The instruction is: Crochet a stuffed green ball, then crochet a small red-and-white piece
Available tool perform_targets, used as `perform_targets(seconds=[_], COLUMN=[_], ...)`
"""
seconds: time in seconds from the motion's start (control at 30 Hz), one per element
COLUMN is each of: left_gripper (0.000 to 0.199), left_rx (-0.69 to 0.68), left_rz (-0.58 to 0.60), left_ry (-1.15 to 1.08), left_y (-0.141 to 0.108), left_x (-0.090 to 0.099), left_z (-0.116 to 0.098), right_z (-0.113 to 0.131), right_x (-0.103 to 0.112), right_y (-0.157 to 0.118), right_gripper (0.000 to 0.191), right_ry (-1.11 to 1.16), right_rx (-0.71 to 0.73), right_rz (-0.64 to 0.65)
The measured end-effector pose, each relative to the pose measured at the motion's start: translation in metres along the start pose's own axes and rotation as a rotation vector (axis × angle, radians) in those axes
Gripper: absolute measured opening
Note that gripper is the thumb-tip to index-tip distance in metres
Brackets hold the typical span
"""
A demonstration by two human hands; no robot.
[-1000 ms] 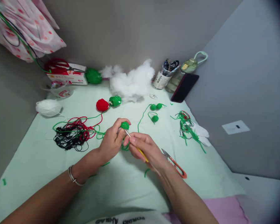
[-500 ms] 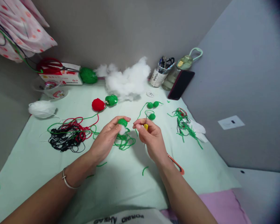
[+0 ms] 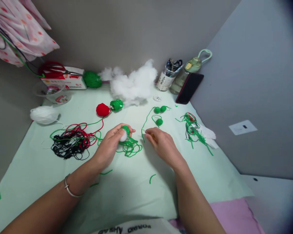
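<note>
Held between the thumb and fingers of my left hand (image 3: 109, 144) is a small green crochet piece (image 3: 125, 130), with white stuffing (image 3: 123, 136) showing at its near side. Loose green yarn (image 3: 130, 148) lies in loops on the cloth just beside it. My right hand (image 3: 162, 143) is closed around a crochet hook (image 3: 153, 136); only a bit of its yellow handle shows, and the rest is hidden by the fingers. A gap separates the two hands. Beyond my right hand lie small green crochet balls (image 3: 159, 122) with yarn tails.
At the back sits a heap of white stuffing (image 3: 134, 84), near a red yarn ball (image 3: 103, 110). Tangled black yarn (image 3: 69, 146) spreads at left. A pen cup (image 3: 165, 81), a bottle (image 3: 193, 65) and a phone (image 3: 189, 88) stand at back right. Yarn scraps (image 3: 192, 130) lie at right.
My right hand has turned over, the hook's shaft dropping out of sight and its handle mostly covered. My left hand has shifted slightly left with the crochet piece.
</note>
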State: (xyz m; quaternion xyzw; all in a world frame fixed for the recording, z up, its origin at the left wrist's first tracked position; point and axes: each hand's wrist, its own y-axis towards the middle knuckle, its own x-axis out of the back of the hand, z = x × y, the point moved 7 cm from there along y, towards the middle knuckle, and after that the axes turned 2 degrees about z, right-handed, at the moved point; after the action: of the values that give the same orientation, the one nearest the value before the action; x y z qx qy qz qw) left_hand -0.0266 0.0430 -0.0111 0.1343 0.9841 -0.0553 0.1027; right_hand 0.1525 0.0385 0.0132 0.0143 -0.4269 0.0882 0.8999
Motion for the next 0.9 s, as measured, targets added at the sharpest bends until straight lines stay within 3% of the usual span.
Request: perform_targets(seconds=[0.07, 0.13, 0.2, 0.3, 0.37, 0.47, 0.5, 0.57, 0.67, 0.77, 0.9], left_gripper=[0.018, 0.017, 0.016, 0.014, 0.012, 0.015, 0.016, 0.018, 0.016, 0.016, 0.014], left_rx=[-0.011, -0.004, 0.008, 0.015, 0.035, 0.084, 0.093, 0.093, 0.075, 0.026, -0.009], left_rz=[0.012, 0.006, -0.022, -0.085, -0.118, -0.119, -0.111, -0.101, -0.101, -0.126, -0.182], left_ry=[-0.004, -0.004, -0.001, 0.005, -0.006, -0.033, -0.044, -0.072, -0.105, -0.114, -0.084], left_y=[-0.001, -0.002, -0.002, -0.002, -0.001, 0.000, 0.000, 0.000, -0.001, -0.003, -0.005], left_x=[-0.003, -0.006, -0.007, -0.005, -0.004, -0.006, -0.007, -0.010, -0.011, -0.011, -0.011], left_z=[0.000, 0.002, 0.005, 0.008, 0.010, 0.014, 0.014, 0.014, 0.013, 0.011, 0.012], right_z=[0.006, 0.016, 0.025, 0.029, 0.032, 0.040, 0.042, 0.045, 0.039, 0.029, 0.032], right_x=[0.002, -0.004, -0.018, -0.034, -0.028, -0.005, -0.001, -0.005, -0.014, -0.015, -0.027], right_y=[-0.002, -0.004, -0.004, -0.006, -0.008, -0.015, -0.017, -0.018, -0.014, -0.010, -0.007], right_gripper=[0.018, 0.023, 0.029, 0.018, 0.027, 0.028, 0.027, 0.030, 0.024, 0.015, 0.016], right_ry=[0.041, 0.265, 0.484, 0.423, 0.355, 0.441, 0.515, 0.727, 0.929, 0.718, 0.439], right_rx=[0.065, 0.128, 0.134, 0.088, 0.123, 0.234, 0.261, 0.269, 0.137, 0.018, 0.053], right_rz=[-0.069, -0.068, 0.037, 0.158, 0.088, -0.160, -0.179, -0.097, -0.054, -0.112, 0.054])
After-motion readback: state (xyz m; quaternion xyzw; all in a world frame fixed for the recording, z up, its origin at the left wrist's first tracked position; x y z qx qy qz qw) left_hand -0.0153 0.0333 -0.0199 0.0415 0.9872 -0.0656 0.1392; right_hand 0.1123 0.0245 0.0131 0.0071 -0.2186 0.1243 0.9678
